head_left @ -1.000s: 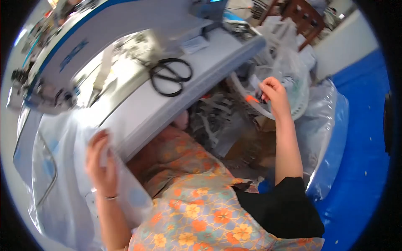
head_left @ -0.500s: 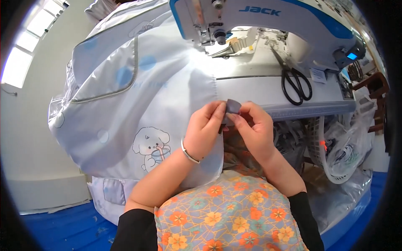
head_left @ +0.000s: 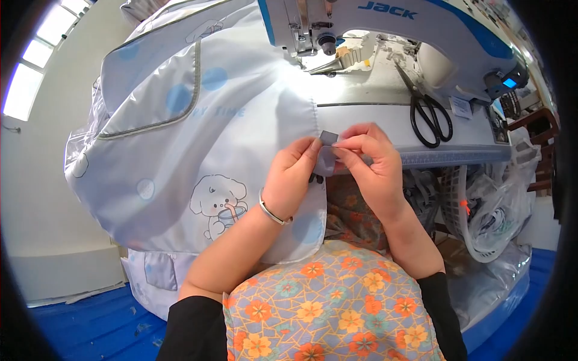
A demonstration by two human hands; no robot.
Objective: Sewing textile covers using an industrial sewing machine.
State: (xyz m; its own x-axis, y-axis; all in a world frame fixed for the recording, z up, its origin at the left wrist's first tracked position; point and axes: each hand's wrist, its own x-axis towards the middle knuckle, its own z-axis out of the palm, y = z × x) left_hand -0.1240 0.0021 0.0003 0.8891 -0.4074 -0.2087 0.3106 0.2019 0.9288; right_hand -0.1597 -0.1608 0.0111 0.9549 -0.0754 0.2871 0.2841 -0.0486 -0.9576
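Note:
Between my two hands is a small strip of grey fabric (head_left: 329, 138), held just in front of the sewing machine table's front edge. My left hand (head_left: 294, 171), with a silver bangle at the wrist, pinches the strip's left side between thumb and forefinger. My right hand (head_left: 370, 165) pinches its right side with thumb and fingertips. Something small and dark shows below the left fingers; I cannot make out what. Under my left forearm spreads a large white cloth (head_left: 156, 198) printed with blue dots and a cartoon puppy, its right edge beside the strip.
The white and blue sewing machine (head_left: 421, 30) stands at the back right. Black-handled scissors (head_left: 430, 117) lie on its table (head_left: 373, 123). Below the table, at right, hangs a white plastic basket (head_left: 454, 204) with clear plastic bags. A floral apron (head_left: 337, 307) covers my lap.
The grey strip has been turned and opened out, now showing a longer piece. My right fingers have lifted slightly and shifted along its right side. The view has shifted a little.

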